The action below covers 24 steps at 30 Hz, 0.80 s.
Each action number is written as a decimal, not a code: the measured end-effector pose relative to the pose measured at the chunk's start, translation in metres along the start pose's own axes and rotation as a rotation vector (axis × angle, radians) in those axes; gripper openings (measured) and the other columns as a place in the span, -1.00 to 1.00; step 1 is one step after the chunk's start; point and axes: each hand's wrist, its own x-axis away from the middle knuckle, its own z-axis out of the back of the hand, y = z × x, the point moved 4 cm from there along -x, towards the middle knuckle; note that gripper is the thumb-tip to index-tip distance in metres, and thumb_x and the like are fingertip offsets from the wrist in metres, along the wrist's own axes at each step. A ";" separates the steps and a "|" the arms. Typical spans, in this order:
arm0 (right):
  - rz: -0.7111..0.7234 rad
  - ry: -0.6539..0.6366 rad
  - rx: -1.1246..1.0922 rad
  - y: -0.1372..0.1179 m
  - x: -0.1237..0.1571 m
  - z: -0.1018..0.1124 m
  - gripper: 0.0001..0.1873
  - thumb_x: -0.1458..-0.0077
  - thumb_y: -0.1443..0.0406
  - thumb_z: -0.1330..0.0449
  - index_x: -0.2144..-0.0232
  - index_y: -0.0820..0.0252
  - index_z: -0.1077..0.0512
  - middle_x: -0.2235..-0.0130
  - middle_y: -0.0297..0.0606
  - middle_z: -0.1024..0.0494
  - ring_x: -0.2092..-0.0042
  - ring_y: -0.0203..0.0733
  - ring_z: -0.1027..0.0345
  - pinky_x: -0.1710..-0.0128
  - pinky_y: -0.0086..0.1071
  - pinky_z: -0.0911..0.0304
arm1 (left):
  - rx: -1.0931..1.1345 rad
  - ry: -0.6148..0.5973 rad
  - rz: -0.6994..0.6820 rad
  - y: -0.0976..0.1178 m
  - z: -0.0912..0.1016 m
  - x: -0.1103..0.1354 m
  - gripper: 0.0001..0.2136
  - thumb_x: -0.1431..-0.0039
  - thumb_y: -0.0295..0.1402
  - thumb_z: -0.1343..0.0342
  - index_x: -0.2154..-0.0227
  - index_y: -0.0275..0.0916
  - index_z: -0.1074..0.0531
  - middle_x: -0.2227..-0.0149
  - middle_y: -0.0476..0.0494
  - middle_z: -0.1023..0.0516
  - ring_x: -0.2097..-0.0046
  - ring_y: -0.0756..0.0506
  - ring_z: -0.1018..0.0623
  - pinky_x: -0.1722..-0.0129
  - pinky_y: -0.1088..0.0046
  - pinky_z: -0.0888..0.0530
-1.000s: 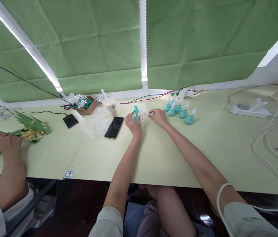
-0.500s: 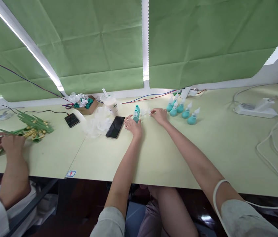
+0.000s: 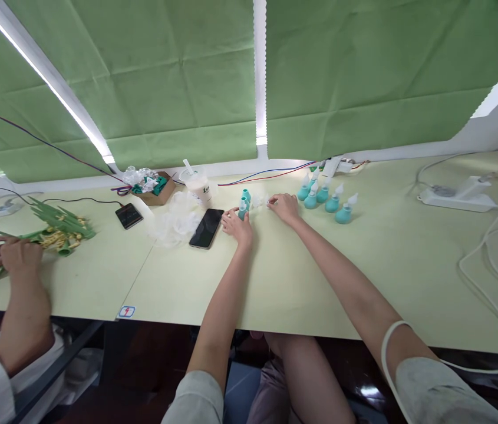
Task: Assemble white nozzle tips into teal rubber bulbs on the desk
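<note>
My left hand (image 3: 236, 227) is closed around a small teal squeeze bottle (image 3: 242, 211) standing on the table. Right behind it is another teal bottle (image 3: 246, 195), its neck uncapped. My right hand (image 3: 286, 208) hovers low at the table beside small clear plastic pieces (image 3: 258, 201), thumb and fingers pinched; whatever is between them is too small to make out. To the right of this hand stand several round teal squeeze bottles (image 3: 332, 204) with pointed translucent nozzles.
A black phone (image 3: 207, 228) lies left of my left hand, near crumpled clear plastic (image 3: 173, 220) and a drink cup (image 3: 198, 187). Farther left are a small box (image 3: 163, 192), another phone (image 3: 129, 216) and a co-worker's hands (image 3: 21, 254) at green leaves. A power strip (image 3: 458, 197) and white cables lie right.
</note>
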 end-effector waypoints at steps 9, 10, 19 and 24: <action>-0.024 -0.016 -0.023 0.000 0.002 -0.001 -0.87 -0.01 0.22 -0.18 0.38 0.05 -0.52 0.31 -0.36 -0.60 0.17 -0.15 -0.38 0.14 -0.27 -0.02 | 0.012 0.040 -0.049 0.005 0.006 0.003 -0.74 -0.14 -0.20 -0.05 0.11 -0.08 -0.33 0.04 -0.16 -0.35 -0.06 -0.19 -0.28 0.01 0.24 -0.26; -0.024 -0.016 -0.022 0.000 0.002 -0.001 -0.87 -0.01 0.22 -0.17 0.37 0.05 -0.52 0.30 -0.36 -0.60 0.16 -0.15 -0.38 0.13 -0.27 -0.02 | 0.014 0.039 -0.054 0.006 0.007 0.003 -0.74 -0.14 -0.20 -0.05 0.12 -0.08 -0.33 0.04 -0.16 -0.35 -0.06 -0.18 -0.28 0.01 0.24 -0.25; 0.013 0.083 -0.086 -0.005 0.007 0.013 -0.83 -0.03 0.21 -0.18 0.29 0.05 -0.49 0.30 -0.33 -0.56 0.16 -0.14 -0.34 0.15 -0.29 -0.01 | 0.091 0.019 -0.091 0.007 0.007 0.003 -0.76 -0.12 -0.23 -0.07 0.14 -0.11 -0.33 0.04 -0.13 -0.40 -0.07 -0.17 -0.28 -0.02 0.26 -0.22; 0.121 0.244 -0.243 -0.025 0.030 0.043 -0.77 -0.12 0.18 -0.10 0.20 0.12 -0.45 0.25 -0.29 -0.52 0.32 -0.23 -0.32 0.18 -0.33 -0.04 | 0.243 -0.077 -0.230 0.016 0.006 0.007 -0.77 -0.13 -0.26 -0.06 0.14 -0.15 -0.33 0.12 -0.10 -0.47 0.00 -0.11 -0.36 -0.04 0.30 -0.20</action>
